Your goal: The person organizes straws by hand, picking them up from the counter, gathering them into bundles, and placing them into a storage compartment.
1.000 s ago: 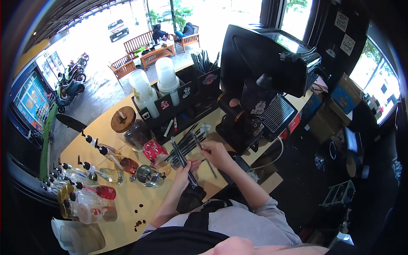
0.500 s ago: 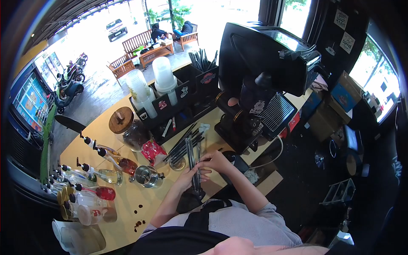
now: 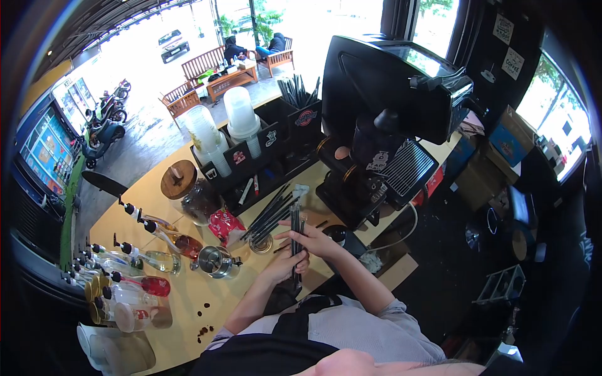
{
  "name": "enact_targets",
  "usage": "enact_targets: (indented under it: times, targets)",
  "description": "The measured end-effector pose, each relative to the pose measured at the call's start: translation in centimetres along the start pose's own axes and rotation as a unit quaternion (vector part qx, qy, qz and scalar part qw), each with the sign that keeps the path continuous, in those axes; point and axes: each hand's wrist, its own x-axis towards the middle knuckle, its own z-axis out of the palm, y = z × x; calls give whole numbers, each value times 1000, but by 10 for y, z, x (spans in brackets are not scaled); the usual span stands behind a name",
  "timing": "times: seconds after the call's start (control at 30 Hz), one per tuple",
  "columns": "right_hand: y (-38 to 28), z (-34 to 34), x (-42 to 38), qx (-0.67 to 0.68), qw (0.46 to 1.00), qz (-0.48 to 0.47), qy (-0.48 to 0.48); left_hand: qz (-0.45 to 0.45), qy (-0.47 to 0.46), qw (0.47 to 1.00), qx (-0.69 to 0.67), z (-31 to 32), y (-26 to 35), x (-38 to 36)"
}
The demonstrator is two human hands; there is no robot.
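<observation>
Left hand (image 3: 285, 267), fingers curled, nearer the torso; right hand (image 3: 316, 242) just beyond, fingers extended; forearms (image 3: 360, 279) converging.

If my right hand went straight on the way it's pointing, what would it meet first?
Past the held bundle, your right hand would probably meet the loose black straws on the counter first, though depth is unclear.

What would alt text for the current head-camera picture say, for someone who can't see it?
The left hand grips a bundle of thin dark sticks while the right hand touches it, above a pale counter. More sticks, a metal pitcher and pump bottles are nearby.
</observation>
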Motion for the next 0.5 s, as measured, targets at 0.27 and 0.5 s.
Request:
enact_targets:
  times: [0.27,0.5]
  targets:
    - [-12,-6,-3,97,994,55,19,-27,46,989,141,18,11,8]
    - [-38,-19,3,117,990,55,51,-60,10,993,100,5,18,23]
